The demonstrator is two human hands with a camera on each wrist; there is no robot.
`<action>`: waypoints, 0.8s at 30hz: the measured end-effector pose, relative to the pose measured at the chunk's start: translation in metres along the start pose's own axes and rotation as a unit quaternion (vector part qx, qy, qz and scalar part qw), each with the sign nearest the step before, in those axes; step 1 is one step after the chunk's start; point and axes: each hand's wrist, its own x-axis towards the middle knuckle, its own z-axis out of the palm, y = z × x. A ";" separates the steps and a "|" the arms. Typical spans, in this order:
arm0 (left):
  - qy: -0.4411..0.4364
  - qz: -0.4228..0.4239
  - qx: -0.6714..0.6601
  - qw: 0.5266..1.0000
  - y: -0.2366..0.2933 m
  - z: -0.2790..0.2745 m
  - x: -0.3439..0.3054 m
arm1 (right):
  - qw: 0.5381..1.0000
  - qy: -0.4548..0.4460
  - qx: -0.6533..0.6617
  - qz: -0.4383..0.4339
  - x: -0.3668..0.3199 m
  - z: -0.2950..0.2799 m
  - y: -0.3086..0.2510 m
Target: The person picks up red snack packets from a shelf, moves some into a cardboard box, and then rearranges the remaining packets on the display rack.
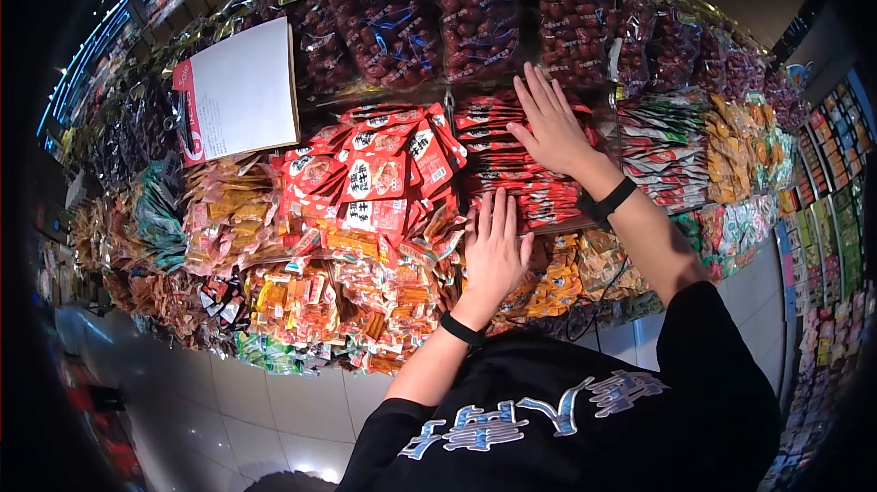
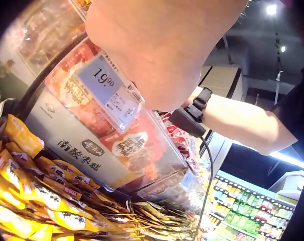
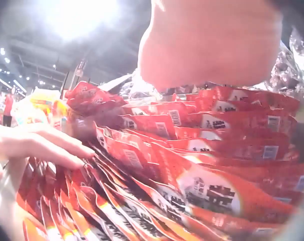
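Red snack packets (image 1: 521,189) stand on edge in tight rows in a bin in the head view. My left hand (image 1: 496,250) lies over the near left part of these rows, fingers extended. In the right wrist view its fingers (image 3: 56,148) touch the packet tops. Toward the far side of the same bin, my right hand (image 1: 555,131) is spread flat over the packets with straight fingers. The heel of the right hand (image 3: 207,45) fills the top of the right wrist view, above layered red packets (image 3: 207,191). Neither hand grips a packet.
Left of the bin, loose red packets (image 1: 375,172) form a heap. A white sheet on a board (image 1: 242,81) lies behind it. Bags of dark red round items (image 1: 480,21) line the back. A price tag (image 2: 104,83) and yellow packets (image 2: 46,196) sit at the front.
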 end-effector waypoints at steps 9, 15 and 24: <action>-0.006 0.009 0.022 1.000 0.002 -0.001 0.001 | 0.994 -0.036 0.088 -0.063 0.014 0.028 -0.052; -0.009 0.014 0.036 0.999 0.002 -0.001 0.000 | 0.984 0.053 0.171 -0.006 0.012 0.013 -0.039; -0.008 0.009 0.045 0.999 0.005 -0.001 0.000 | 0.990 0.070 0.031 0.120 -0.036 0.025 -0.003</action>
